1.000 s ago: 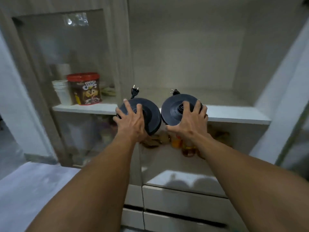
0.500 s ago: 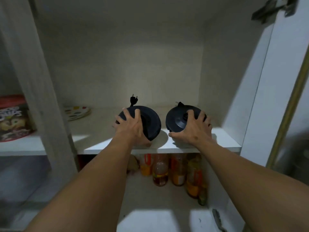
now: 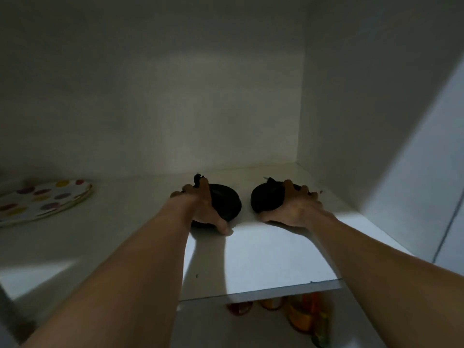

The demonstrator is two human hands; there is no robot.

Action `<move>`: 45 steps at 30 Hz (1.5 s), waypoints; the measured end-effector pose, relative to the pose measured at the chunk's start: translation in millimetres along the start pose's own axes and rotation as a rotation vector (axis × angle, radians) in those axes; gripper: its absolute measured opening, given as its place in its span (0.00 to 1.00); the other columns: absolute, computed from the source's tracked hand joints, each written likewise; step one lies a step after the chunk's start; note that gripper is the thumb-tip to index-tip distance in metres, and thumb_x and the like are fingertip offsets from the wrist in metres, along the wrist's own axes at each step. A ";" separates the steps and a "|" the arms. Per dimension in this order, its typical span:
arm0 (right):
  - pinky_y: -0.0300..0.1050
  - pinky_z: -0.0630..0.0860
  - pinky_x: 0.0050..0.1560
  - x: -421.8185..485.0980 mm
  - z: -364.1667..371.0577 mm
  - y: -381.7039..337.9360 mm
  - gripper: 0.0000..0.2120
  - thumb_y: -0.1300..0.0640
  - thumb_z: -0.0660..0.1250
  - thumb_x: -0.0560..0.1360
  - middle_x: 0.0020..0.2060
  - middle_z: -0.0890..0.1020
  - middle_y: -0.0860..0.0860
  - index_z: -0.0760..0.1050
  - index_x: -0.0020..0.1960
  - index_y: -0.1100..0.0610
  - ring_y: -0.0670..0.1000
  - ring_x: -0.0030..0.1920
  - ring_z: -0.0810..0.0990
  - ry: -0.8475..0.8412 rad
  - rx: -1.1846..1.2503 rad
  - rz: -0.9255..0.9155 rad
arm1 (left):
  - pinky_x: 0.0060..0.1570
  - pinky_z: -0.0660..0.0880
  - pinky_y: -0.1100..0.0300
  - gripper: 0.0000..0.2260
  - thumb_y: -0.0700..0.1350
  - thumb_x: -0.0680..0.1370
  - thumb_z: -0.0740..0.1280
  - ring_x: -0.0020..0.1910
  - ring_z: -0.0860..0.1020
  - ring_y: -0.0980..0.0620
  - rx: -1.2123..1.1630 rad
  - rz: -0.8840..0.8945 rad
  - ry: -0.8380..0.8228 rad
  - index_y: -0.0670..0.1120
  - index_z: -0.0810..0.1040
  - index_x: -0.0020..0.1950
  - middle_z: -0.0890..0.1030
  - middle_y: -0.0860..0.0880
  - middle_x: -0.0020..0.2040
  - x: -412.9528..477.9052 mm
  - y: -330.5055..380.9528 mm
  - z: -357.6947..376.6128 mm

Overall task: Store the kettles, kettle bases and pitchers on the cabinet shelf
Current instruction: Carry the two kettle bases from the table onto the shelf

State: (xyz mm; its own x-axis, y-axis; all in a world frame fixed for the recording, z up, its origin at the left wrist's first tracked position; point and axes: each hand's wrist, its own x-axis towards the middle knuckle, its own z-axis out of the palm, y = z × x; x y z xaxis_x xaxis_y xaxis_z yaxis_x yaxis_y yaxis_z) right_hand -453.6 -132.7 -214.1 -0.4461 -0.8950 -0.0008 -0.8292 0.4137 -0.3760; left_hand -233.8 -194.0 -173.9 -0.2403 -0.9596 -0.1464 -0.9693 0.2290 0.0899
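Two round black kettle bases lie nearly flat on the white cabinet shelf (image 3: 263, 259), well back from its front edge. My left hand (image 3: 200, 209) grips the left kettle base (image 3: 226, 200) from its near left side, thumb down on the shelf. My right hand (image 3: 292, 209) covers the near right part of the right kettle base (image 3: 263, 199). A black plug tip (image 3: 198, 177) sticks up behind the left base. No kettles or pitchers are in view.
A stack of white plates with coloured dots (image 3: 42, 200) rests on the same shelf at the far left. The cabinet's right wall (image 3: 364, 109) stands close beside the right base. Bottles and jars (image 3: 301, 315) stand on the shelf below.
Both hands have pushed the two bases from the shelf's front edge deeper onto the shelf and laid them from tilted to nearly flat. The view has moved closer into the cabinet.
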 end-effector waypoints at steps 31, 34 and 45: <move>0.68 0.45 0.74 -22.5 10.2 10.2 0.41 0.28 0.51 0.76 0.79 0.43 0.65 0.41 0.80 0.47 0.68 0.78 0.44 0.181 -0.051 -0.156 | 0.70 0.46 0.29 0.41 0.69 0.76 0.57 0.78 0.43 0.35 -0.206 -0.068 0.453 0.50 0.44 0.80 0.43 0.39 0.80 -39.7 16.4 43.6; 0.68 0.47 0.74 -56.6 20.7 9.1 0.39 0.30 0.50 0.78 0.78 0.43 0.66 0.43 0.80 0.49 0.69 0.78 0.45 0.241 -0.058 -0.245 | 0.71 0.46 0.30 0.38 0.68 0.77 0.54 0.78 0.44 0.36 -0.157 -0.142 0.593 0.49 0.46 0.80 0.44 0.40 0.80 -93.1 11.9 58.7; 0.65 0.39 0.75 -240.5 61.4 -90.1 0.38 0.31 0.46 0.79 0.77 0.36 0.68 0.38 0.80 0.49 0.67 0.78 0.37 0.091 0.108 -0.705 | 0.71 0.44 0.32 0.37 0.66 0.79 0.51 0.79 0.43 0.38 0.028 -0.521 0.716 0.49 0.44 0.81 0.41 0.41 0.80 -334.4 -83.9 82.6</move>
State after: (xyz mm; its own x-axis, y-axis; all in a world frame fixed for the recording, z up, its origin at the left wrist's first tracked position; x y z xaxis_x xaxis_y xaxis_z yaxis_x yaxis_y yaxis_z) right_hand -250.8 35.0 -236.9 0.1527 -0.9238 0.3512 -0.8946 -0.2802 -0.3481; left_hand -76.5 121.2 -213.9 0.3140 -0.8131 0.4902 -0.9494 -0.2711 0.1585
